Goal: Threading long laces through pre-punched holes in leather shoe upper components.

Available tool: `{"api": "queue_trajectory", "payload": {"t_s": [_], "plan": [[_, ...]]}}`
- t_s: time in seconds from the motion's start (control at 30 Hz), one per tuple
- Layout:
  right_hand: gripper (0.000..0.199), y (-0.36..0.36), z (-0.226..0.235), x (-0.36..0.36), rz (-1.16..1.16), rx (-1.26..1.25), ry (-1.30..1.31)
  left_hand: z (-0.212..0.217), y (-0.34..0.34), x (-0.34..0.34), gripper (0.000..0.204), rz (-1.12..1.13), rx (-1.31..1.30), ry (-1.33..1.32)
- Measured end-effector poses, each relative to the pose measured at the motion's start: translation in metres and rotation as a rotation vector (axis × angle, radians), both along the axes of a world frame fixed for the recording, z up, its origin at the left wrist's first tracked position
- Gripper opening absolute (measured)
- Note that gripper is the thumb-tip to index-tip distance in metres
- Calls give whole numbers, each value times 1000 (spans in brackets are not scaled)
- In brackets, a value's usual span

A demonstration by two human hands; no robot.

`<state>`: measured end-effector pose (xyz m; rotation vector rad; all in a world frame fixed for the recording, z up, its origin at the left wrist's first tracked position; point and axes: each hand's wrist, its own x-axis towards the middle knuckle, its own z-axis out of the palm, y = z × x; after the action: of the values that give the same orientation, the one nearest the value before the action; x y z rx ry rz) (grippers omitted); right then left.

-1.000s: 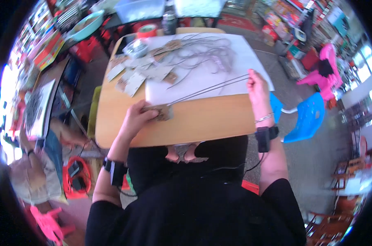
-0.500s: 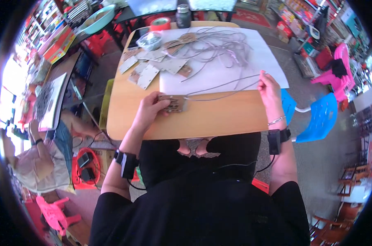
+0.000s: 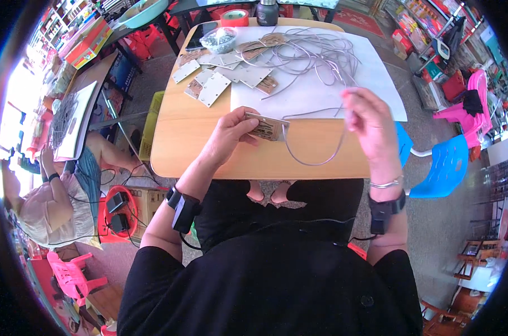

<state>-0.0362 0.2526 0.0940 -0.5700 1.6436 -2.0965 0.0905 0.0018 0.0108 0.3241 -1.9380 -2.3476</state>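
My left hand (image 3: pixel 229 134) is closed on a small square panel (image 3: pixel 269 130), thumb on its upper edge. The panel is tilted up above the table's near part, its brown patterned face toward me. From its right corner hangs a thin grey cord (image 3: pixel 309 164), which bows down in a loop and rises to my right hand (image 3: pixel 372 124). That hand is raised to the right, fingers pinched around the cord and a little blurred. Farther off lie several loose panels (image 3: pixel 214 88), some pale side up and some brown, beside a tangle of grey cords (image 3: pixel 321 53).
The wooden table (image 3: pixel 181 147) bears a white sheet (image 3: pixel 377 73). At its far side are a tub of small metal pieces (image 3: pixel 218 40), a red tape roll (image 3: pixel 235 18) and a dark bottle (image 3: pixel 267 12). Another person (image 3: pixel 52 207) sits left; a blue chair (image 3: pixel 441 165) stands right.
My left hand has raised and tilted the panel. My right hand has come nearer and up, and the cord, stretched out before, now sags in a loop. The view has shifted slightly.
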Motion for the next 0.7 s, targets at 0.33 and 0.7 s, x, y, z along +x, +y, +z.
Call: {"api": "queue_trajectory", "payload": {"t_s": [0.33, 0.7], "plan": [[15, -50, -59, 10, 93, 397, 349, 0, 32, -22, 21, -107, 31, 39], [13, -46, -79, 2, 111, 318, 145, -2, 37, -35, 30, -55, 55, -147]]}}
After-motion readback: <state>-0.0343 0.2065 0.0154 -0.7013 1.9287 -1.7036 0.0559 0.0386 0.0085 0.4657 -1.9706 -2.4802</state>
